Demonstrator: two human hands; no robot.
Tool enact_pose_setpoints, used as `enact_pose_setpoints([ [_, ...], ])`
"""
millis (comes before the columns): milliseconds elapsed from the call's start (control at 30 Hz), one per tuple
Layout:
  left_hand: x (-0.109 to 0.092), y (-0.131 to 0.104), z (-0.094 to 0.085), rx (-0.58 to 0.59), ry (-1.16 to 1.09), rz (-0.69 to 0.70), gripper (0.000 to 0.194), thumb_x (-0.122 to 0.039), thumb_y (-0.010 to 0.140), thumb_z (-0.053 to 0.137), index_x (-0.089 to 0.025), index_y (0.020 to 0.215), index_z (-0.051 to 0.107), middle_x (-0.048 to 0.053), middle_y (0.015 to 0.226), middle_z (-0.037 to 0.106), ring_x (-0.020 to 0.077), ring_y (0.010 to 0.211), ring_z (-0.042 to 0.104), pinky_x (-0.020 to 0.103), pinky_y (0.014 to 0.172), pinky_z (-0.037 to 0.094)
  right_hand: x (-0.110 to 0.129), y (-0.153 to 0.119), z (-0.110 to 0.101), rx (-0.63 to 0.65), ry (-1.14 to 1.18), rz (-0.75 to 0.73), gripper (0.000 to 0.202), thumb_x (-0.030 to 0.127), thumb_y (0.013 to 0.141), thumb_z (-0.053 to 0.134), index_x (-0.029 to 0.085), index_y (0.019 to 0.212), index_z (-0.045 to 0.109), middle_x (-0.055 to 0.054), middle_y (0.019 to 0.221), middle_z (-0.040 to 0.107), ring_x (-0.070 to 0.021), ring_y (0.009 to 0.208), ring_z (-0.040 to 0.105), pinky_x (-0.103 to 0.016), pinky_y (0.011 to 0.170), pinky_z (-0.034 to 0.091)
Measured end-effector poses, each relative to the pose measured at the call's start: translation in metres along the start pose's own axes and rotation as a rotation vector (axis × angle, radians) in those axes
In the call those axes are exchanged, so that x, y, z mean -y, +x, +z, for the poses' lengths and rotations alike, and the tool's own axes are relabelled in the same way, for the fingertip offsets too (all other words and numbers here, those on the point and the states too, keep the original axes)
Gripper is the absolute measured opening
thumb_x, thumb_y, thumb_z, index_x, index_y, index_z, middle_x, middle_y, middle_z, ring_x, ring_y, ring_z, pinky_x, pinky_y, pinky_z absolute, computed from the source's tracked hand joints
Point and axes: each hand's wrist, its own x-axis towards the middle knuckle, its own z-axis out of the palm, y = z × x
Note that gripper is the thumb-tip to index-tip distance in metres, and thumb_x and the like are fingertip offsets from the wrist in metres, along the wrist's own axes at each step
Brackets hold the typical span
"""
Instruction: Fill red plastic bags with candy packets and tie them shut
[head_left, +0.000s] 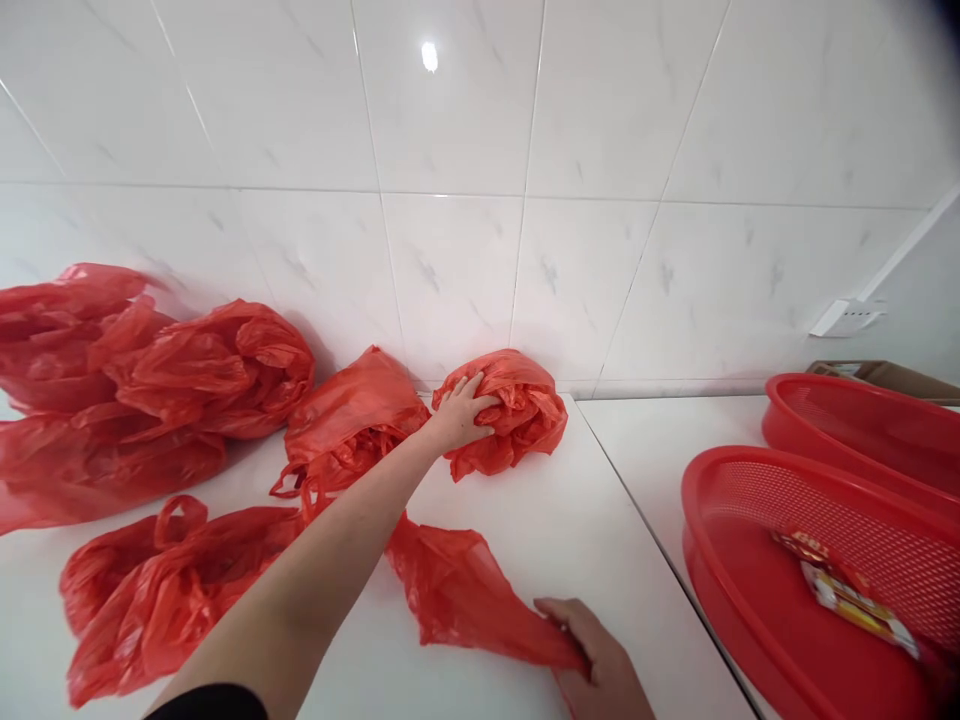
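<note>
My left hand (463, 415) reaches across to the wall side, its fingers spread over a crumpled red plastic bag (525, 410). Nearer to me, my right hand (600, 665) is closed on the end of another red plastic bag (469, 590), which stretches flat over the white table towards my left forearm. Part of that bag is hidden under the forearm. Left of my left hand lies a bunched red bag (360, 400) with its handles hanging loose. One more crumpled red bag (180, 590) lies close to the forearm.
Several red bags (150, 370) are heaped at the left against the tiled wall (450, 260). On the right, past a seam in the tabletop (645, 530), stand two red mesh baskets. The front basket (712, 560) holds wrapped snacks (847, 595). A cardboard box (900, 380) sits behind.
</note>
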Motion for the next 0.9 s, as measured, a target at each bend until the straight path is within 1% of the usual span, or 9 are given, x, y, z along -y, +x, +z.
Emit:
enact_pose_setpoints([
  [100, -0.022, -0.023, -0.015, -0.038, -0.011, -0.027, 0.041, -0.030, 0.078, 0.066, -0.029, 0.118, 0.057, 0.006, 0.148, 0.028, 0.0375, 0.134, 0.025, 0.060, 0.108, 0.021, 0.002, 0.000, -0.010, -0.086, 0.229, 0.171, 0.047, 0.018, 0.061, 0.043, 0.020, 0.105, 0.061, -0.005, 0.096, 0.064, -0.0197, 0.091, 0.061, -0.030, 0.083, 0.047],
  [200, -0.046, -0.056, -0.033, -0.037, -0.053, -0.040, 0.034, -0.031, 0.088, 0.051, -0.026, 0.121, 0.054, 0.009, 0.138, 0.041, 0.0311, 0.126, 0.040, 0.052, 0.103, 0.034, 0.010, 0.005, -0.014, -0.109, 0.339, 0.250, 0.038, 0.024, 0.062, 0.046, 0.020, 0.098, 0.058, -0.003, 0.088, 0.063, -0.0194, 0.085, 0.062, -0.029, 0.075, 0.049],
  [267, -0.056, -0.080, -0.042, 0.028, -0.097, -0.033, 0.034, -0.038, 0.087, 0.053, -0.027, 0.119, 0.056, 0.008, 0.125, 0.054, 0.0261, 0.113, 0.051, 0.042, 0.095, 0.044, 0.017, 0.007, -0.016, -0.098, 0.359, 0.249, 0.032, 0.027, 0.061, 0.047, 0.020, 0.090, 0.057, -0.003, 0.085, 0.063, -0.0190, 0.082, 0.062, -0.028, 0.071, 0.048],
  [367, -0.059, -0.112, -0.042, 0.162, -0.158, -0.058, 0.059, -0.048, 0.071, 0.069, -0.030, 0.125, 0.053, 0.006, 0.123, 0.059, 0.0276, 0.115, 0.052, 0.038, 0.094, 0.045, 0.024, 0.009, -0.024, -0.070, 0.304, 0.243, 0.028, 0.026, 0.060, 0.046, 0.021, 0.085, 0.056, -0.002, 0.082, 0.064, -0.0184, 0.077, 0.060, -0.027, 0.066, 0.047],
  [467, -0.051, -0.135, -0.029, 0.289, -0.224, -0.206, 0.078, -0.038, 0.061, 0.076, -0.030, 0.133, 0.047, 0.007, 0.122, 0.060, 0.0321, 0.117, 0.050, 0.040, 0.093, 0.045, 0.028, 0.009, -0.034, -0.057, 0.207, 0.283, 0.021, 0.024, 0.061, 0.045, 0.022, 0.080, 0.056, 0.000, 0.075, 0.062, -0.0173, 0.069, 0.058, -0.025, 0.059, 0.044],
  [600, -0.044, -0.145, -0.019, 0.318, -0.301, -0.299, 0.043, -0.020, 0.073, 0.056, -0.028, 0.115, 0.060, 0.001, 0.101, 0.068, 0.0220, 0.092, 0.063, 0.030, 0.077, 0.051, 0.028, 0.010, -0.051, -0.167, 0.017, 0.277, 0.010, 0.026, 0.068, 0.048, 0.023, 0.073, 0.056, 0.001, 0.069, 0.059, -0.0161, 0.063, 0.054, -0.025, 0.055, 0.042],
  [667, -0.047, -0.145, -0.019, 0.304, -0.342, -0.314, 0.035, -0.019, 0.076, 0.049, -0.027, 0.107, 0.062, -0.001, 0.096, 0.069, 0.0179, 0.084, 0.064, 0.025, 0.071, 0.051, 0.027, 0.010, -0.060, -0.216, -0.109, 0.258, 0.015, 0.028, 0.070, 0.051, 0.024, 0.081, 0.059, 0.000, 0.079, 0.061, -0.0165, 0.066, 0.056, -0.027, 0.058, 0.045],
  [800, -0.059, -0.140, -0.024, 0.257, -0.383, -0.319, 0.031, -0.017, 0.077, 0.043, -0.025, 0.100, 0.061, -0.002, 0.091, 0.068, 0.0150, 0.078, 0.063, 0.023, 0.067, 0.050, 0.029, 0.006, -0.071, -0.268, -0.354, 0.056, 0.045, 0.032, 0.068, 0.062, 0.026, 0.112, 0.059, -0.006, 0.123, 0.055, -0.0259, 0.109, 0.054, -0.037, 0.088, 0.047],
  [900, -0.069, -0.137, -0.025, 0.231, -0.383, -0.288, 0.032, -0.014, 0.077, 0.041, -0.026, 0.098, 0.062, -0.003, 0.087, 0.068, 0.0142, 0.075, 0.062, 0.023, 0.067, 0.050, 0.039, 0.002, -0.063, -0.331, -0.415, -0.114, 0.035, 0.036, 0.079, 0.058, 0.027, 0.112, 0.061, -0.006, 0.124, 0.056, -0.0264, 0.116, 0.051, -0.039, 0.095, 0.044],
])
